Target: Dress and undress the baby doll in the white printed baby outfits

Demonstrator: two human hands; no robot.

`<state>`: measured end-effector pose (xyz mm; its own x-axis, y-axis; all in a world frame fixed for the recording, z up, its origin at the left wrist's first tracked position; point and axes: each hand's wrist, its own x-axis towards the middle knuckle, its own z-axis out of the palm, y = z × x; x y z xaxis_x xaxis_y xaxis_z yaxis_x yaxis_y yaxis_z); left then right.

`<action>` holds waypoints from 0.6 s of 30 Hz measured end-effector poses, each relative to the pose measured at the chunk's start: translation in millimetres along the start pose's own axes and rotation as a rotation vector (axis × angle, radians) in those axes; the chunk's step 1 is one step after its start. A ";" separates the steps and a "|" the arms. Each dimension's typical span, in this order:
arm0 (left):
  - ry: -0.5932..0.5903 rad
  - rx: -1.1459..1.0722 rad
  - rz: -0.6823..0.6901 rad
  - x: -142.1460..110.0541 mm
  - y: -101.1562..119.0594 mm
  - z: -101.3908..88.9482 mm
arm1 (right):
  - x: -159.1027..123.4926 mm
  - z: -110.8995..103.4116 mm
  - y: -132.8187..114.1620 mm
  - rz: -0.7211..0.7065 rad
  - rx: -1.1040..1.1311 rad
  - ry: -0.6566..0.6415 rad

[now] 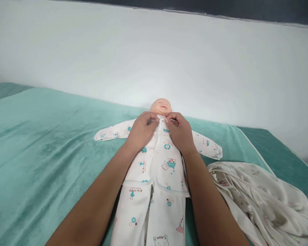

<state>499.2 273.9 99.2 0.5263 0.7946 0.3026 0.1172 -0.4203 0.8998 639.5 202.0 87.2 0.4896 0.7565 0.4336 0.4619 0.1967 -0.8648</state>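
Observation:
A baby doll (161,104) lies on its back, dressed in a white printed baby shirt (166,155) and matching pants (166,218). Both sleeves are spread out to the sides. At the collar, my left hand (143,128) pinches the shirt's edge with thumb and fingertips. Right beside it, my right hand (179,130) pinches the other side of the neckline. A round button (157,152) shows on the front lower down. Whatever fastener is between my fingertips is too small to make out.
A crumpled white printed cloth (261,198) lies to the right of the doll. Beneath everything spreads a teal plush blanket (53,147) with some creases. A white wall (143,51) rises behind the doll's head.

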 end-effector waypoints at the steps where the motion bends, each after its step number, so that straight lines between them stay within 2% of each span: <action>1: -0.001 -0.002 0.006 0.0 -0.3 0.0 | 0.1 0.4 0.4 0.010 0.011 0.008; 8: -0.002 -0.012 -0.029 -1.1 -0.1 -0.2 | 0.7 1.9 2.7 0.057 0.076 0.130; 12: -0.006 -0.030 -0.015 -4.7 3.4 -2.4 | 1.0 2.3 4.9 0.047 0.087 0.158; 18: -0.098 -0.072 -0.034 -18.3 11.3 -12.1 | -5.2 1.4 -2.5 0.087 0.092 0.192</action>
<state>480.7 259.9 107.6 0.6030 0.7599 0.2429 0.0774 -0.3587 0.9302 634.7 198.5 86.8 0.6604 0.6424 0.3889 0.3464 0.1989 -0.9167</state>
